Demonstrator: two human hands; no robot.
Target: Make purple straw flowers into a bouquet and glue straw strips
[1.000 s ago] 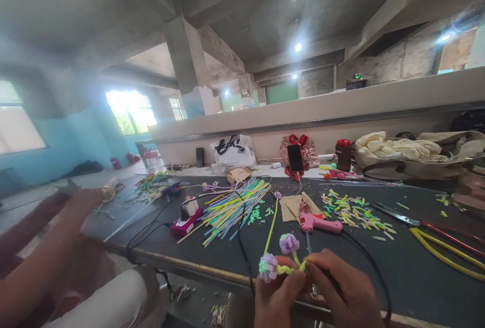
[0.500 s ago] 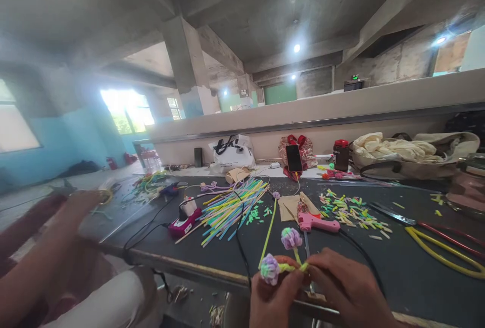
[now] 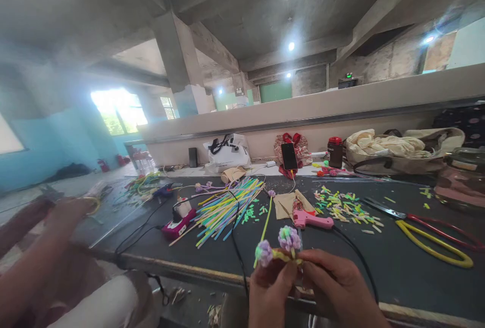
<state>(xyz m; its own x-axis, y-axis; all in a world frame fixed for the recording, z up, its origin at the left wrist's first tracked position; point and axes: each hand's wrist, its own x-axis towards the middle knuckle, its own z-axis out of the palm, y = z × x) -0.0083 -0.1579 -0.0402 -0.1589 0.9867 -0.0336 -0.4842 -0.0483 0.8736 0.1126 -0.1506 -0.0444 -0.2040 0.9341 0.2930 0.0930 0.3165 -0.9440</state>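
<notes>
Two small pipe-cleaner flowers with purple and mint heads, a left one [image 3: 264, 253] and an upper one [image 3: 289, 237], stand on yellow-green stems that meet between my fingertips. My left hand [image 3: 273, 285] is closed, thumb and fingers pinching these stems just below the heads. From the other side, my right hand [image 3: 335, 277] grips the joined stems with thumb and forefinger. Both hands are held above the table's front edge, fingertips nearly touching. Just beyond them lies a pink glue gun [image 3: 313, 220], its nozzle end on brown paper [image 3: 283, 205]. A long green stem with a purple tip [image 3: 272, 194] lies behind the left flower.
Loose pipe cleaners [image 3: 227, 209] lie left of centre, near a magenta power strip [image 3: 179, 224] and black cords. Cut pieces [image 3: 346, 206] are scattered to the right, beside large scissors [image 3: 407, 219]. A phone [image 3: 290, 156] leans at the back. At far left, a co-worker's arm [image 3: 49, 237] reaches over the table.
The view has shifted slightly to the right. Both flowers have been raised and tilted a little, and the left head now sits closer to the upper one. Both hands keep their grip.
</notes>
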